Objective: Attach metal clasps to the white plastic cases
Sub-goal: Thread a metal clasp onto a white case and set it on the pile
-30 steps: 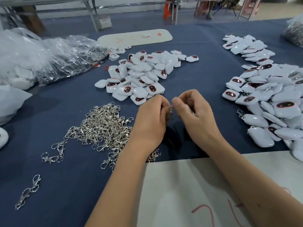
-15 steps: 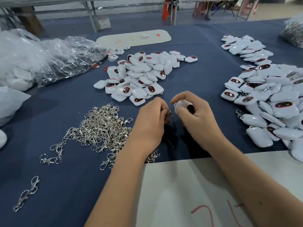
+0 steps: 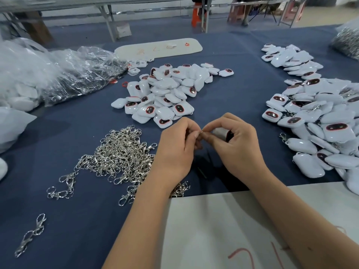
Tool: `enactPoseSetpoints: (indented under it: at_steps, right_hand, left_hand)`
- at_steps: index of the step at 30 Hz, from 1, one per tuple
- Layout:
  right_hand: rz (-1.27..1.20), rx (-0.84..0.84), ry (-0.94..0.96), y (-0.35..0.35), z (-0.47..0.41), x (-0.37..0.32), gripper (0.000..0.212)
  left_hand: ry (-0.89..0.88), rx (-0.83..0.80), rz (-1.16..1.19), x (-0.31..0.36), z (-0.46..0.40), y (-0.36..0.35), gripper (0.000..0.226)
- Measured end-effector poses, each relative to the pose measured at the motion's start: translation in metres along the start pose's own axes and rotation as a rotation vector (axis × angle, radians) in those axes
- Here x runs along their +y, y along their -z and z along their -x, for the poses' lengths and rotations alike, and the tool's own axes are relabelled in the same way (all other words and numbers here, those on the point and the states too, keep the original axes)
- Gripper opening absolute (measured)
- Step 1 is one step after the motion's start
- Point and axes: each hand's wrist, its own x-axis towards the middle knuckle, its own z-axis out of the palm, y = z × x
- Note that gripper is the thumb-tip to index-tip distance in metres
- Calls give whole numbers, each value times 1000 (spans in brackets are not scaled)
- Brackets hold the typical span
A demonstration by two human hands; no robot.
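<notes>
Left hand: the left hand (image 3: 175,147) has its fingers curled in, thumb and forefinger pinched on a small metal clasp (image 3: 202,131); only a glint of the clasp shows between the two hands' fingertips.
Right hand: the right hand (image 3: 238,146) is curled round one white plastic case (image 3: 220,132), with a sliver of white shell and a dark window patch showing inside the grip.
Where the work is: both hands meet above the blue tablecloth (image 3: 223,98), between the heap of loose clasps (image 3: 122,154) on the left and the far-centre pile of bare cases (image 3: 163,96).
Step in hand: judged to be threading the clasp's ring onto the case's loop; whether it has caught cannot be told, as the fingers hide the joint.
Finished stock: the right-hand pile of cases (image 3: 318,121) shows clasps hanging from some of them, so these are likely done.
How the case handles: likely light, stiff and glossy, so apt to slip; best held across its flat faces, leaving the loop corner free.
How the clasp handles: small, rigid, light metal, and prone to tangle in the heap; best pinched by its body, leaving the ring free for threading.
Other things: clear plastic bags (image 3: 64,74) lie at far left, and a white board (image 3: 223,230) with red marks lies under the forearms.
</notes>
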Motion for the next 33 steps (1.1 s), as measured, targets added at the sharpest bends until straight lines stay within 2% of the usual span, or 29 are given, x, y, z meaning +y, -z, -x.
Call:
enactPoseSetpoints:
  at_steps: [9, 15, 19, 22, 28, 33]
  right_hand:
    - [-158, -5, -54, 4, 1, 1, 9]
    - [-185, -18, -73, 2, 1, 1, 12]
    - [-232, -28, -109, 1, 2, 1, 10]
    - [-282, 33, -200, -1, 1, 4, 24]
    - [-372, 112, -355, 1, -5, 10, 10]
    - [-266, 110, -316, -1, -5, 9, 14]
  left_hand:
    - [-42, 60, 89, 2, -1, -5, 14]
    - [-61, 9, 111, -2, 0, 2, 14]
    - [-95, 18, 64, -2, -1, 1, 15]
    - [-99, 23, 25, -2, -1, 1, 16]
    - [-117, -46, -104, -5, 1, 2, 17]
    - [-140, -95, -191, -1, 2, 3, 18]
